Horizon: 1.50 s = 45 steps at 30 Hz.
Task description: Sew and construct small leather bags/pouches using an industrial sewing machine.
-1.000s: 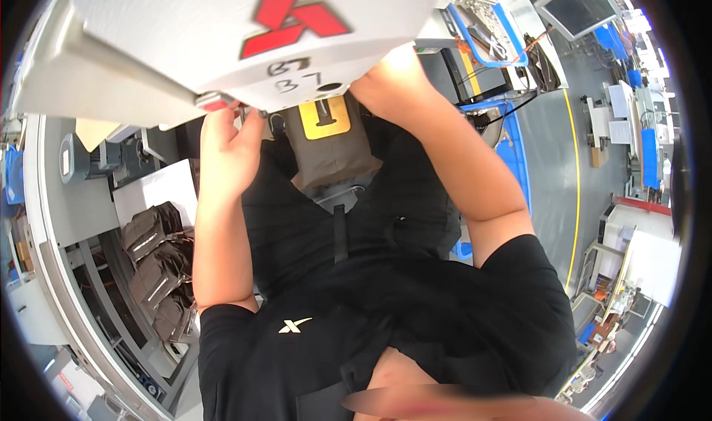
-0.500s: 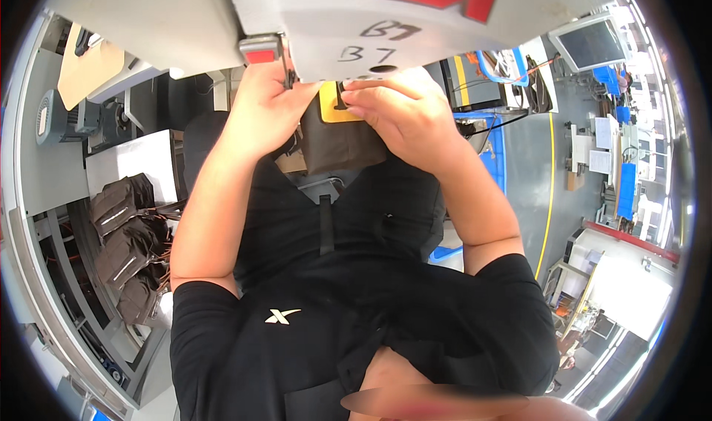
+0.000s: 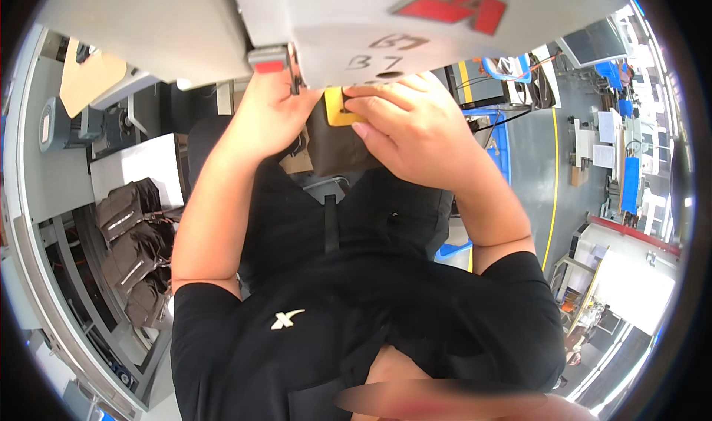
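Observation:
Under the front edge of a large light-grey machine housing [image 3: 334, 28], my two hands work close together. My left hand [image 3: 278, 120] reaches up beside a red-and-metal latch [image 3: 271, 59]; its thumb points toward a small yellow plate [image 3: 335, 113], and its other fingers are hidden. My right hand [image 3: 415, 128] is closed, its bent fingertips pressed together at the plate's right side, over a dark spot there. What they pinch is too small to make out. Directly below the plate hangs a dark brown piece [image 3: 337, 146], smooth like leather or cloth.
Several dark brown folded bundles [image 3: 137, 235] lie on a rack at the left, next to a white panel [image 3: 137, 172]. A grey motor [image 3: 55, 128] stands farther left. On the right are a blue crate [image 3: 498, 146], a monitor [image 3: 593, 43] and a yellow floor line [image 3: 555, 183].
The whole view has shifted slightly, so the housing and both hands appear a little lower and farther right. My right hand's fingers have shifted slightly over the yellow plate, covering more of its right side.

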Each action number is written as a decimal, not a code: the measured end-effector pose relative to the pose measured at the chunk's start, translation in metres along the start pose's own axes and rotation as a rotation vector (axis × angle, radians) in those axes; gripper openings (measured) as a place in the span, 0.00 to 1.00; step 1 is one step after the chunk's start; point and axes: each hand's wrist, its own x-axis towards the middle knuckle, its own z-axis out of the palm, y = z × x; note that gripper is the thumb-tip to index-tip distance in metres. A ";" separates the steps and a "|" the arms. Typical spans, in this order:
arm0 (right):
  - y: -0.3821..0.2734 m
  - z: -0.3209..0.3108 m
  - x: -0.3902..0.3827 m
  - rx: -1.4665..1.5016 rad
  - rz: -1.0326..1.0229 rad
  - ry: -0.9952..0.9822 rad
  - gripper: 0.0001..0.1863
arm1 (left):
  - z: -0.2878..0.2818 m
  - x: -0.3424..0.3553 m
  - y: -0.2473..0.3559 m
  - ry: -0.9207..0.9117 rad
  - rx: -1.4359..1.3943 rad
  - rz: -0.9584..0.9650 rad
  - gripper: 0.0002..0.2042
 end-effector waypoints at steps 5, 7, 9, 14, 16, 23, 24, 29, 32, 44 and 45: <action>-0.006 0.007 -0.003 -0.083 0.022 0.038 0.09 | -0.006 -0.003 -0.006 -0.083 0.119 -0.201 0.13; -0.008 0.007 -0.003 -0.070 0.030 0.039 0.09 | -0.008 -0.003 -0.002 -0.077 0.078 -0.175 0.11; -0.012 0.008 -0.004 -0.056 0.045 0.042 0.09 | -0.009 -0.004 -0.002 -0.077 0.036 -0.150 0.09; -0.020 0.011 -0.003 -0.078 0.060 0.083 0.10 | -0.009 -0.001 -0.012 -0.011 0.163 -0.045 0.09; -0.020 0.014 -0.005 -0.082 0.073 0.111 0.10 | -0.004 -0.001 -0.007 -0.010 0.079 -0.069 0.09; -0.022 0.015 -0.010 -0.056 0.086 0.117 0.13 | -0.006 -0.003 -0.012 -0.030 -0.006 -0.107 0.09; -0.022 0.015 -0.011 -0.054 0.091 0.098 0.13 | -0.006 -0.003 -0.011 -0.038 0.000 -0.107 0.09; -0.023 0.016 -0.012 -0.044 0.117 0.053 0.14 | -0.006 -0.002 -0.005 -0.042 -0.017 -0.129 0.10; -0.022 0.022 -0.017 -0.034 0.123 0.084 0.14 | -0.002 -0.003 -0.005 -0.008 -0.103 -0.146 0.11; -0.020 0.028 -0.024 -0.015 0.111 0.123 0.14 | 0.000 -0.002 0.007 0.021 -0.071 -0.146 0.08; -0.020 0.027 -0.024 -0.030 0.110 0.103 0.14 | 0.002 -0.002 0.007 0.034 -0.085 -0.142 0.08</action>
